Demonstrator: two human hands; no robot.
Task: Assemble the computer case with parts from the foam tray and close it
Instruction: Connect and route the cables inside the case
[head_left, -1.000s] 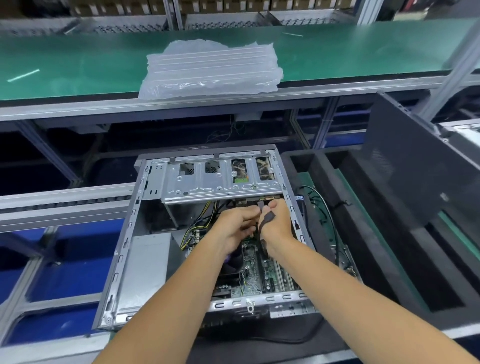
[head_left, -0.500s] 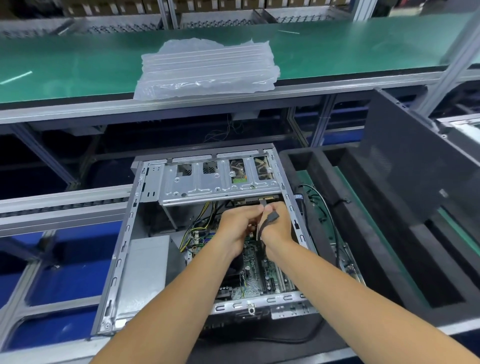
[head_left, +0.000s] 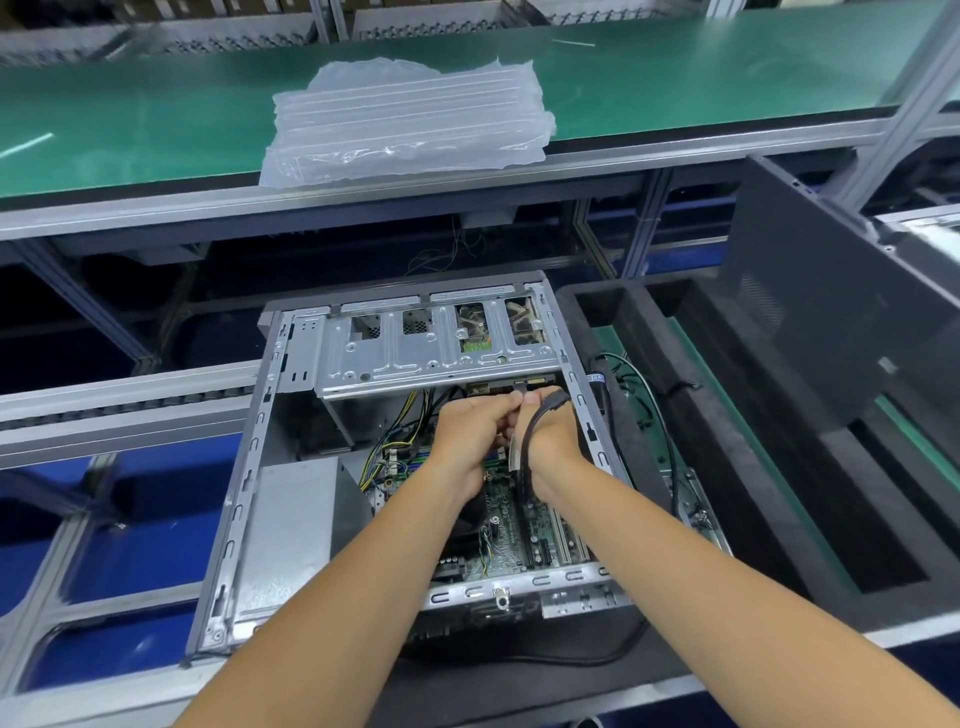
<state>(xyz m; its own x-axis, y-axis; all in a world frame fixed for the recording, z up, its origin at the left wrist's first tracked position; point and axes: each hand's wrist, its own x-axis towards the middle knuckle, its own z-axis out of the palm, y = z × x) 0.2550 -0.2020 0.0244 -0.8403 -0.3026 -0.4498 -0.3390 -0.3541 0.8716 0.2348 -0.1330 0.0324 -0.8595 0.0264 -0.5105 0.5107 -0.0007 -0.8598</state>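
The open computer case (head_left: 415, 467) lies on its side on the near work surface, just left of the black foam tray (head_left: 727, 467), its open face turned up so the green motherboard (head_left: 511, 525) shows inside. Both hands meet over the board just below the silver drive cage (head_left: 436, 353). The left hand (head_left: 470, 434) has its fingers curled toward the right hand (head_left: 550, 436), and the fingertips pinch something small between them; what exactly each one holds is hidden by the knuckles. A black cable (head_left: 535, 431) loops over the back of the right hand and runs down toward the board, its lower end lost behind the wrist. Yellow and black wires (head_left: 387, 441) bunch left of the hands. The forearms cover much of the board's near half. A dark side panel (head_left: 831, 312) leans at the tray's right, cut off by the frame edge. On the green bench (head_left: 156, 104) beyond lies a clear plastic bag (head_left: 405, 119).
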